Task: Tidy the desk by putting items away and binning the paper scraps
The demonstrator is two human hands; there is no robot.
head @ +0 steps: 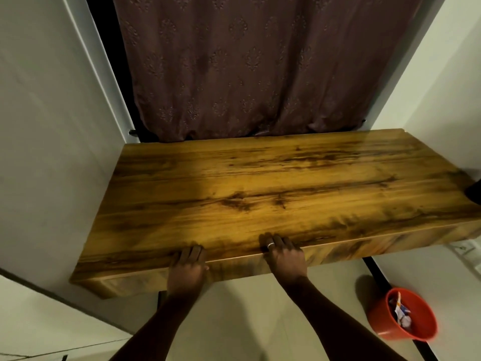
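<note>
While both hands [234, 259] rest flat, desk [286, 178] w/ bare top.

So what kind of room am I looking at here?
Probably a small home study nook: a wooden desk fitted between two white walls, a patterned curtain hanging behind it, and a red bin holding scraps on the tiled floor. Both hands, left and right, rest on its front edge.

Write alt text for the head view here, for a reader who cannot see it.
Both hands, left hand and right hand, rest on the near edge of a wooden desk with nothing visible on top. An orange bin holding paper scraps stands on the floor to the right; a brown curtain hangs behind.
</note>
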